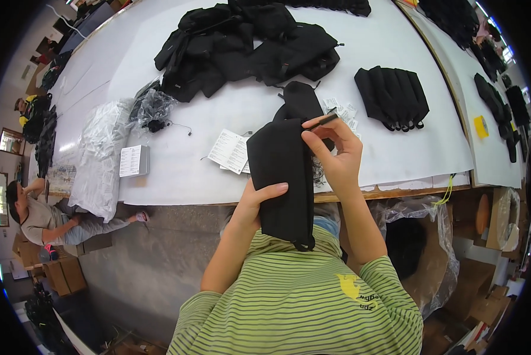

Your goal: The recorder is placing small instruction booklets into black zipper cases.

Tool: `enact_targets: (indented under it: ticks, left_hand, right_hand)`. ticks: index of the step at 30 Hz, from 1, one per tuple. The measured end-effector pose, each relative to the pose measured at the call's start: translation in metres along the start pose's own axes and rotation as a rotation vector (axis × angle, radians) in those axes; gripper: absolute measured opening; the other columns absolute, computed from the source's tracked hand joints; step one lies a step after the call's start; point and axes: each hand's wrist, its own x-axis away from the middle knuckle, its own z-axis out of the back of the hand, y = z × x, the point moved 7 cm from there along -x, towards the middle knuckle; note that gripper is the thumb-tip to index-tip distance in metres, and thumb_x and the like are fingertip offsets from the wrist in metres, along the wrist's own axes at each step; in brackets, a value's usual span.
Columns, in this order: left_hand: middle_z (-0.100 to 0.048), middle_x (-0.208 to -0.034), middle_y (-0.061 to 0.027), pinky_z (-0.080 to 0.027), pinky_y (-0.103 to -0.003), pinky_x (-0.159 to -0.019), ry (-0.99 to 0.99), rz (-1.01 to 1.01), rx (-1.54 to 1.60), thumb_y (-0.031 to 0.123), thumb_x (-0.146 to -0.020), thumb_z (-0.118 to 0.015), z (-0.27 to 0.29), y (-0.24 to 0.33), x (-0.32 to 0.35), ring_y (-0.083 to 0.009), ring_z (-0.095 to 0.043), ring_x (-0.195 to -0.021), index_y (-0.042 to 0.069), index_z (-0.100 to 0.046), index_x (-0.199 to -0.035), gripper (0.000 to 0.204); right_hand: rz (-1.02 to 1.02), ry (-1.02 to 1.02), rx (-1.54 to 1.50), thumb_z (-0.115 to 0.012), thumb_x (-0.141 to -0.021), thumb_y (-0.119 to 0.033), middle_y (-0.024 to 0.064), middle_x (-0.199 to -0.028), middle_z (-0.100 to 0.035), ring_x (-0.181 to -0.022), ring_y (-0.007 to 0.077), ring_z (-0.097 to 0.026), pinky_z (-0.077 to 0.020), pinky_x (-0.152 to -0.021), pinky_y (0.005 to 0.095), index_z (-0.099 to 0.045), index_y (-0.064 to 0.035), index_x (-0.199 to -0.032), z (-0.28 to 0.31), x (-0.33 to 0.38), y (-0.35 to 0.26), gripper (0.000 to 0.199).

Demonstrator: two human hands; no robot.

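Observation:
A flat black fabric pouch (282, 168) hangs upright in front of my body, just over the table's near edge. My left hand (254, 201) is closed on its lower left side, thumb lying across the front. At its upper right corner, my right hand (341, 155) pinches a thin black strip (323, 122), which looks like a zipper pull or strap end. Another black pouch (301, 98) lies on the table just behind the held one. White printed tags (228, 151) are spread left of the pouch, and more white tags (347, 112) lie behind my right hand.
A heap of black pouches (247, 50) covers the far middle of the white table (389, 160). Several black pouches (391, 97) stand in a row at right. Left are a tag stack (134, 161) and clear plastic bags (99, 157). A person (43, 222) sits beyond the left end.

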Motion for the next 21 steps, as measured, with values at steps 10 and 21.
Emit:
enact_targets:
  ticks: [10,21]
  left_hand:
    - [-0.068,-0.097,-0.0147,-0.058,-0.033,-0.074,0.016,0.071,0.461,0.011,-0.085,-0.059,0.015,0.002,-0.018,-0.0231,-0.069,-0.082,-0.005,-0.059,-0.109,0.029]
    - [-0.069,-0.096,-0.0159,-0.06,-0.035,-0.073,-0.116,0.011,0.65,0.011,-0.088,-0.056,0.017,0.022,-0.02,-0.025,-0.07,-0.082,-0.004,-0.062,-0.105,0.023]
  right_hand:
    - [-0.051,-0.187,0.063,-0.073,-0.076,-0.007,0.0031,-0.079,-0.056,-0.071,0.0126,-0.055,-0.043,-0.064,0.0236,-0.067,-0.0016,-0.084,-0.014,0.03,-0.019,0.011]
    - [-0.195,-0.395,-0.095,-0.072,-0.078,-0.005,0.0048,-0.083,-0.054,-0.075,0.0124,-0.058,-0.0504,-0.07,0.0238,-0.065,0.0015,-0.083,-0.025,0.059,-0.028,0.011]
